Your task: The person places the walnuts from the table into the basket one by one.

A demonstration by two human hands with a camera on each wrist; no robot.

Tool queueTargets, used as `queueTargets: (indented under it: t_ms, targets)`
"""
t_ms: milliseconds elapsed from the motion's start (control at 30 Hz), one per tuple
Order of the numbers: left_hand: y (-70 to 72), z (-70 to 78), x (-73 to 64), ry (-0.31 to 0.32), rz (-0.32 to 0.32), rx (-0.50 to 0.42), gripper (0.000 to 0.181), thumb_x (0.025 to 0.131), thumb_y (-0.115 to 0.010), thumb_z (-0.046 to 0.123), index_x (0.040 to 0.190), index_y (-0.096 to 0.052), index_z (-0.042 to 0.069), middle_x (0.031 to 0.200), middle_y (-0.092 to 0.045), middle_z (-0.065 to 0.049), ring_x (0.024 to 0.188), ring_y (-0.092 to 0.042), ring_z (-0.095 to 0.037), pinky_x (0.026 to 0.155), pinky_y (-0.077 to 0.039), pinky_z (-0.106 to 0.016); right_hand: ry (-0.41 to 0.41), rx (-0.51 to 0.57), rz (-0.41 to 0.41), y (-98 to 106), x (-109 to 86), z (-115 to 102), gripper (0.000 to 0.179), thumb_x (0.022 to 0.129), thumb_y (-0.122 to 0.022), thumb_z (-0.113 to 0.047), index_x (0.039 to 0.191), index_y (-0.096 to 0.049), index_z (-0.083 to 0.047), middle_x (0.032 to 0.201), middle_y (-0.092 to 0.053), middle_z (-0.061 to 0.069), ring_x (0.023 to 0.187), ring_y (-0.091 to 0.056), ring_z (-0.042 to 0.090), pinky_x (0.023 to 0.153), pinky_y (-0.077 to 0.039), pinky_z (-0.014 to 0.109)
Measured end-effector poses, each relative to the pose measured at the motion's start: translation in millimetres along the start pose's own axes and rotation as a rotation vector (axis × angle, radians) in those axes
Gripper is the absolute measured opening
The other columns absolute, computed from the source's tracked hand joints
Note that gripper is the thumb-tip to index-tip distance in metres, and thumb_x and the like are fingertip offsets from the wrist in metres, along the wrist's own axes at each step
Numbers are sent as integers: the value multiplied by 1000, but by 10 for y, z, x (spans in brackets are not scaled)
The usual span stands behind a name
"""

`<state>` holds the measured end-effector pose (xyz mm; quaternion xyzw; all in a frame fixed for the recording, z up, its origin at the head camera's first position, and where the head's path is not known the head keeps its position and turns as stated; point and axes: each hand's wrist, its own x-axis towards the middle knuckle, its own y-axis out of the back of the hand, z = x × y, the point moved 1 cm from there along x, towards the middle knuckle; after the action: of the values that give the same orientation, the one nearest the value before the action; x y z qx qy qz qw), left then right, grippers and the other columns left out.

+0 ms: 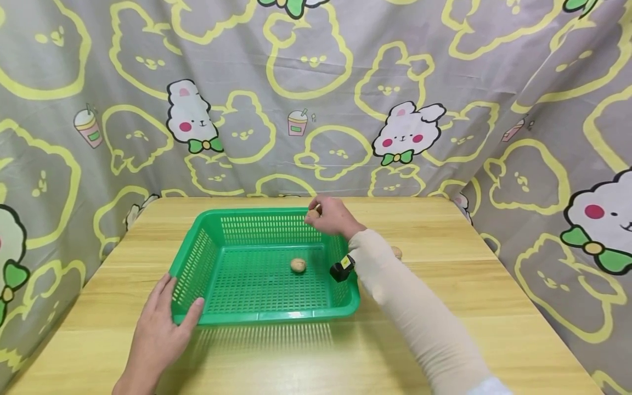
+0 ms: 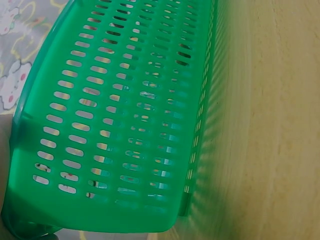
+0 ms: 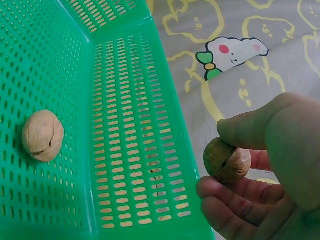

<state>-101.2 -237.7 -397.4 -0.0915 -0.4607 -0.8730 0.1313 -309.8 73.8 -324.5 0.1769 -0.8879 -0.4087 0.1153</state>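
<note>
One nut (image 3: 227, 161) is pinched by the right hand (image 1: 333, 215), with the thumb on top and the fingers curled under it. It is held near the rim, at the far right corner of the green basket (image 1: 266, 316). A second nut (image 1: 298, 265) is seen on the basket floor, right of the middle. A third nut (image 1: 397, 252), partly hidden by the right sleeve (image 1: 419, 312), is left on the bench (image 1: 494, 329). The left hand (image 1: 163, 323) is set at the near left corner, its fingers fairly straight and the thumb spread from them. How hard the basket is pressed cannot be told.

The pinch should be kept firm but gentle, as a round nut could be squeezed out of the fingers. The rim should be cleared with room to spare, so that nothing is bumped. The nut is best let go low down, so that no bounce is made. The basket should be held steady by the left hand.
</note>
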Motion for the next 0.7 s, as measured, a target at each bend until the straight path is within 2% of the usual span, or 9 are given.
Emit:
queueTargets:
  t_ms: [200, 300, 500, 633, 700]
  targets:
    - [-6, -1, 6, 1, -2, -5, 78, 97, -54, 40, 146, -25, -13, 153, -19, -30, 133, -24, -55, 98, -26, -72, -9, -15, -74, -39, 29, 15, 19, 93, -59, -17, 109, -60, -6, 89, -64, 7, 70, -56, 18, 63, -47, 31]
    - [-6, -10, 5, 4, 0, -2, 78, 97, -55, 40, 146, -25, -13, 153, -19, -29, 133, -24, -55, 98, -26, -72, -3, -60, -125, -71, 57, 23, 22, 94, -58, -17, 112, -60, -5, 94, -65, 8, 75, -59, 19, 66, -49, 31]
    - [-9, -24, 3, 6, 1, 8, 78, 96, -57, 39, 145, -26, -14, 152, -20, -30, 132, -26, -55, 97, -27, -72, -6, -231, -243, -151, 103, 1, 29, 95, -57, -18, 121, -62, -6, 112, -64, 10, 93, -60, 20, 76, -51, 33]
    - [-9, -19, 4, 8, -1, 7, 78, 96, -57, 39, 145, -26, -14, 151, -21, -31, 132, -26, -55, 97, -27, -73, -47, -245, -341, -197, 110, -52, 28, 95, -55, -14, 121, -62, -6, 107, -65, 11, 79, -61, 18, 73, -52, 36]
    - [-7, -15, 4, 9, -3, 7, 78, 96, -56, 39, 145, -26, -14, 152, -20, -31, 132, -26, -55, 97, -27, -73, -81, -237, -385, -224, 115, -69, 21, 96, -54, -12, 115, -62, -8, 98, -64, 8, 69, -59, 17, 68, -52, 37]
